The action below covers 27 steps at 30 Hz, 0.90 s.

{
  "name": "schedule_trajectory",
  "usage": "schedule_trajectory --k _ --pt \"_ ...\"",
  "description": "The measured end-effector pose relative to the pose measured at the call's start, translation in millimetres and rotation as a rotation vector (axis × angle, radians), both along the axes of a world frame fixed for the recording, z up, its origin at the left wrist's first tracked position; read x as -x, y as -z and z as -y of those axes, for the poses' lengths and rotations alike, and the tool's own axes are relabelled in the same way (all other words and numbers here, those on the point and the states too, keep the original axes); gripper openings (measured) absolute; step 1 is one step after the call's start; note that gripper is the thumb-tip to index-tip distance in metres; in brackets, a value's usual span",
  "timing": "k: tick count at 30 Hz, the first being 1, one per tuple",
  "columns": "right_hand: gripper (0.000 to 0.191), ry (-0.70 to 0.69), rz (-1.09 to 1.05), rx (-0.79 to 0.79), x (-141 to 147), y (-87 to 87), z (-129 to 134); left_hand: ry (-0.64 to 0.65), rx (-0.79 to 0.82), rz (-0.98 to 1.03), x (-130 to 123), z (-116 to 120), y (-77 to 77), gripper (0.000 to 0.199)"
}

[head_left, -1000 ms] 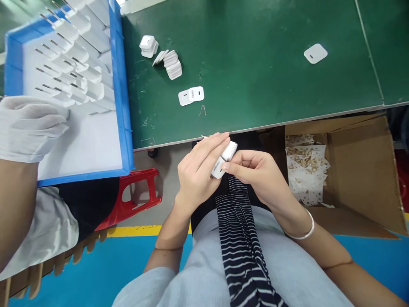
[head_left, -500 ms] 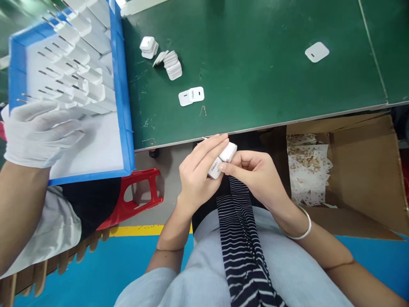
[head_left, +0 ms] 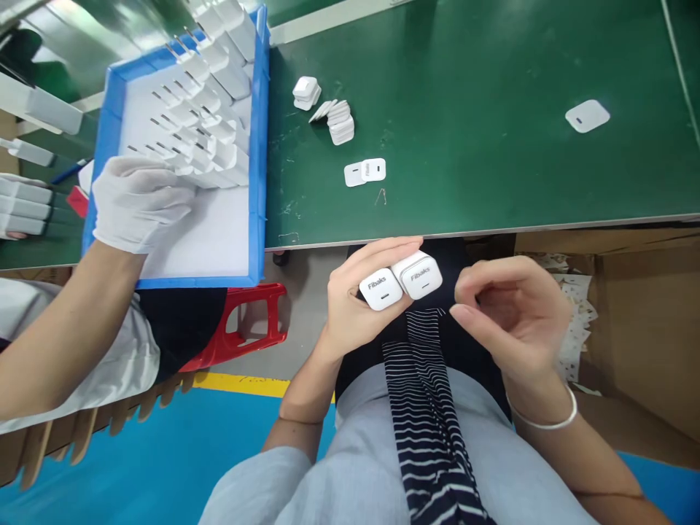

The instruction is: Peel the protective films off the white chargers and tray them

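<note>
While clasping two white chargers (head_left: 381,289) in the left hand's (head_left: 355,299) closed grip, just off the green desk's (head_left: 464,160) near edge, holding the right hand (head_left: 517,313) nearby, grip open; on the desk, two overlapping plates (head_left: 374,170), then a fanned pile (head_left: 341,124), then a small stack (head_left: 306,92); rightward, a single plate (head_left: 588,116); leftward, a gloved hand (head_left: 139,204) at pronged chargers (head_left: 232,157) in a blue tray (head_left: 258,182).

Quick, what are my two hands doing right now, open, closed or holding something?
Left hand: closed around two white Fibaks pieces.
Right hand: fingers curled, thumb apart from them, nothing visible in its grip.
</note>
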State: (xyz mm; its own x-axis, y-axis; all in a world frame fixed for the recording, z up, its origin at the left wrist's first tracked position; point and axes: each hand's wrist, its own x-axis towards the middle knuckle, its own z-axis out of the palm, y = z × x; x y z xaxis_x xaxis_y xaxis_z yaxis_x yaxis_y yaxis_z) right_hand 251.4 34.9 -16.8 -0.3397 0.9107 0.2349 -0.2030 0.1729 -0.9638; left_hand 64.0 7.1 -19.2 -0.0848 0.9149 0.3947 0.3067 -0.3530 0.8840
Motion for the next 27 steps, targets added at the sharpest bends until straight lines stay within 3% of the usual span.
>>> schedule_trajectory --k 3,9,14,19,24,27 --pt "0.057 -0.007 0.152 -0.176 1 2.8 -10 0.021 0.002 0.029 -1 0 -1.3 0.042" --pt "0.049 -0.059 0.213 -0.234 9 8.1 -22 0.043 0.015 0.055 -2 1 -3.8 0.049" --pt "0.043 -0.087 -0.051 -0.037 15 10.7 -22 -0.013 0.049 0.183 1 2 -2.7 0.059" --pt "0.028 -0.185 -0.292 0.24 19 6.5 -26 -0.105 0.144 0.631 8 7 8.2 0.028" --pt "0.029 -0.304 -0.224 0.309 20 1.8 -37 -0.001 0.29 0.818 17 11 5.3 0.041" --pt "0.026 -0.27 -0.122 0.29 26 3.4 -39 -0.011 0.288 0.811 19 12 0.3 0.036"
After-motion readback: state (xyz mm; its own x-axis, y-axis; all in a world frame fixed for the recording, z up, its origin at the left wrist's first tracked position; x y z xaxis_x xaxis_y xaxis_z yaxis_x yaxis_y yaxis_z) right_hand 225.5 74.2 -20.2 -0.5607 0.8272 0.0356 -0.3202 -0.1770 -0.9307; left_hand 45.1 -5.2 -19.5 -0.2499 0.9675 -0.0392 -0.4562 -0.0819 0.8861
